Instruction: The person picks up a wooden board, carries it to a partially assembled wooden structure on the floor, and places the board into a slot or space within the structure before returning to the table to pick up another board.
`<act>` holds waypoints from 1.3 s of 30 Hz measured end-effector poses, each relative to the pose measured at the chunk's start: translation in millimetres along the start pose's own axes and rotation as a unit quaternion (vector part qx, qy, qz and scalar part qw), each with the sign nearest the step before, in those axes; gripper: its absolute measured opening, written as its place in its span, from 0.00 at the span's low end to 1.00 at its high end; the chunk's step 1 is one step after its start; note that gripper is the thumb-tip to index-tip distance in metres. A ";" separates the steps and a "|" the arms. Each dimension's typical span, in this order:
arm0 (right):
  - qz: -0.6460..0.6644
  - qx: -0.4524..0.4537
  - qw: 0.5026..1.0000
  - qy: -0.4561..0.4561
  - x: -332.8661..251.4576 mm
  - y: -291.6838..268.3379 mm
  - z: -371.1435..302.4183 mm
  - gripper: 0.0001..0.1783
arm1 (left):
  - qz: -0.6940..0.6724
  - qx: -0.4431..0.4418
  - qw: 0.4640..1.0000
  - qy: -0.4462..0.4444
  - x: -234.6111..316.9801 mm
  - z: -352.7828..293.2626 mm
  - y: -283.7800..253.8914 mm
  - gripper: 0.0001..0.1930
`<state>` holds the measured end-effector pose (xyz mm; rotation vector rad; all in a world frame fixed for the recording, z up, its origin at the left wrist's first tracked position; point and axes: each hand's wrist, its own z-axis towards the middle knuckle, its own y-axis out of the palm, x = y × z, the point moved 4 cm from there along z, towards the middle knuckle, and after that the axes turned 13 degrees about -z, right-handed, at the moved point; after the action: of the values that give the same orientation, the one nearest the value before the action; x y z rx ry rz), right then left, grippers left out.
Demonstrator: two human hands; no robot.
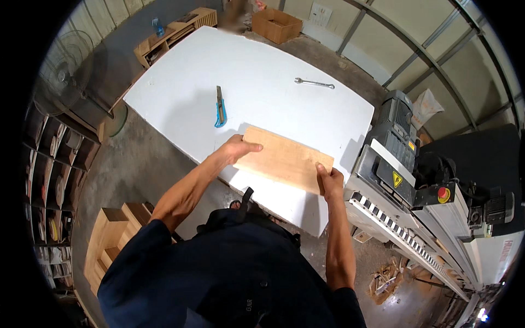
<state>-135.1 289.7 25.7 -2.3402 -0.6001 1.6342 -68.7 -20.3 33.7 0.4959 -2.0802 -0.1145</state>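
A light-coloured rectangular wooden board (284, 159) is held between my two hands over the near edge of a white-topped table (262, 65). My left hand (240, 149) grips the board's left end, its thumb lying on the upper face. At the opposite end, my right hand (330, 181) is closed round the right edge, thumb on top as well. The fingers under the board are hidden. Beyond my left hand lies a blue utility knife (220, 109) with its blade out. A metal combination wrench (314, 83) rests farther off toward the right.
On the right stands a machine with a grey motor (395, 123) and a red button (443, 193). Wooden pieces (112, 232) and shelves (52, 164) are at the left, near a standing fan (64, 74). Behind the table sits a cardboard box (276, 25). Scraps (387, 281) litter the floor.
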 end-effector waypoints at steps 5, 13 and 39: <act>0.105 -0.036 0.989 -0.094 -11.7 -7.7 -19.7 0.38 | -0.017 -0.080 0.980 0.180 1.2 -19.4 -6.0 0.29; -0.021 -0.035 0.961 -0.275 5.0 -4.4 -30.2 0.50 | 0.193 0.009 0.906 0.377 -19.9 -28.2 -28.5 0.45; -0.015 -0.108 0.967 -0.230 -10.4 -5.6 -34.8 0.53 | 0.180 -0.088 0.948 0.249 15.0 -31.7 -34.7 0.53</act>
<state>-106.8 291.7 49.1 -2.0689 -0.9381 2.2172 -38.6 -54.2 53.1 0.0184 -1.6107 0.0387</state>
